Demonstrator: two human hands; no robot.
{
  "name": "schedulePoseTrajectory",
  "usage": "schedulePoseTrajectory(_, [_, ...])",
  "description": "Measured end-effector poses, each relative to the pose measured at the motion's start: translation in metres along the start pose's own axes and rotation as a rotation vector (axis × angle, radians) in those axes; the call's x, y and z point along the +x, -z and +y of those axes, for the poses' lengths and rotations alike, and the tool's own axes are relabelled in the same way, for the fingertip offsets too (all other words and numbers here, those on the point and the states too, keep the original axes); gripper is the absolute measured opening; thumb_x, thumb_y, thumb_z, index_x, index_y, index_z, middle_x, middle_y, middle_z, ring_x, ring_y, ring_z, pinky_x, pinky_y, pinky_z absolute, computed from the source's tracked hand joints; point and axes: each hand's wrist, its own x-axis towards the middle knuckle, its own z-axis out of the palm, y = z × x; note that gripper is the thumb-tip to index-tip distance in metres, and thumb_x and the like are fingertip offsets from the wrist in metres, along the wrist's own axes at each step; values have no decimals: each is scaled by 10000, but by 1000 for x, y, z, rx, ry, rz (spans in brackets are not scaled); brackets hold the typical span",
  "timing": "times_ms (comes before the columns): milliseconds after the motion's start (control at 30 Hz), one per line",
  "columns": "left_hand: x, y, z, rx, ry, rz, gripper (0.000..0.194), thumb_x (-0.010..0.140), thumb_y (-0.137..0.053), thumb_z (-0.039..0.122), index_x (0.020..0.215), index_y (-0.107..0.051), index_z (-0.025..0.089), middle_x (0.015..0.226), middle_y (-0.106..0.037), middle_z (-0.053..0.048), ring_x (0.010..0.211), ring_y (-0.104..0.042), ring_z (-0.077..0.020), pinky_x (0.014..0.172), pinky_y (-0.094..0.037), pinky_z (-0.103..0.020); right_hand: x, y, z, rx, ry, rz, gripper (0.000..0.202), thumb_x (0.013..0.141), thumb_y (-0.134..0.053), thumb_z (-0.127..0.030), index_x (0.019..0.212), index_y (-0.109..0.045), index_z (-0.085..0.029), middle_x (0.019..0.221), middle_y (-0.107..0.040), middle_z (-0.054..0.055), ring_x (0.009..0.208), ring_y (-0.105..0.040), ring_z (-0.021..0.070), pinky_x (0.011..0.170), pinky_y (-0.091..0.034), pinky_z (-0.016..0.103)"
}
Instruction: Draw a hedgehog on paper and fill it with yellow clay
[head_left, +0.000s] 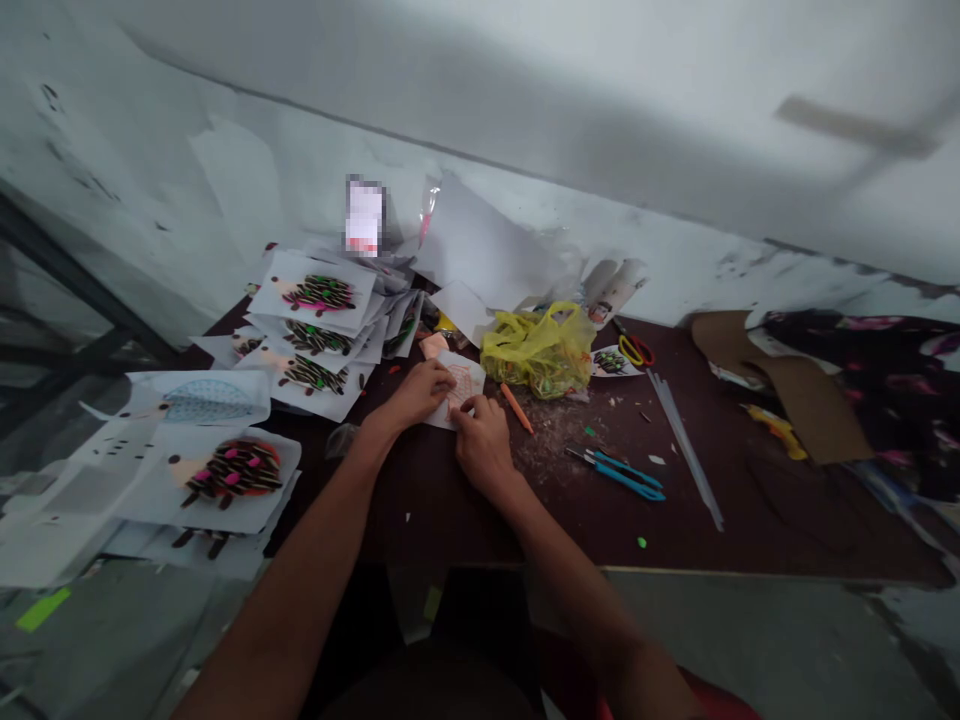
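A small white paper sheet (474, 370) with an orange-red line drawing lies on the dark table between my hands. My left hand (421, 394) is closed at the sheet's left edge, its bent fingers pressed onto the paper. Over the lower right part of the drawing, my right hand (484, 440) has its fingers curled together, touching the paper; anything small in them is hidden. Just right of the sheet is an orange marker-like stick (516, 408). A peach-coloured piece (433, 346) sits by the sheet's upper left corner.
Hedgehog pictures (319, 290) are stacked at the left, with more sheets (225, 475) nearer. A yellow plastic bag (536, 350) stands behind my right hand. Blue-handled snips (619, 474), clear strips (686, 450), scissors (636, 350) and brown cardboard (817, 410) lie rightward.
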Motion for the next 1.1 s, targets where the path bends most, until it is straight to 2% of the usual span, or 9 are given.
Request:
schedulePoseTrajectory(433, [1,-1,-6,-21,-3,-17,244,771,-580,81,911,-758,170,1038,-692,-78,1017,-624,-206,999,-493,-369,-8,0,-15,-52,40,-35,304,945,-461,-107,1116,-709,-145,1101,-623,143,958,-463,256,789,-351,379])
schedulePoseTrajectory(600, [1,-4,-11,-28,-22,-2,219,779,-590,96,909,-754,158,1025,-679,-78,1008,-623,-210,992,-499,-377,-10,3,-9,22,77,28,286,927,-500,-98,1047,-744,-187,1107,-628,104,947,-474,222,792,-340,345])
schedulePoseTrajectory(767, [1,-5,-15,-59,-45,2,199,788,-600,103,908,-745,168,1017,-670,-71,1010,-625,-212,993,-505,-384,-7,4,0,7,-6,109,337,944,-479,-105,1106,-749,-226,1108,-610,102,960,-471,226,799,-334,343])
schedulePoseTrajectory(867, [1,-5,-14,-46,-31,1,210,782,-601,91,910,-747,171,1020,-667,-67,1010,-626,-210,1000,-503,-387,-6,3,3,-14,-20,90,329,956,-478,-118,1074,-761,-237,1107,-604,104,970,-467,231,807,-333,346])
schedulePoseTrajectory(1100, [1,-4,-12,-40,-21,-3,214,789,-596,100,909,-755,178,1023,-670,-66,1015,-623,-215,1001,-498,-398,-7,2,-2,-63,23,14,320,975,-467,-132,1164,-713,-208,1118,-619,109,950,-463,227,786,-316,340])
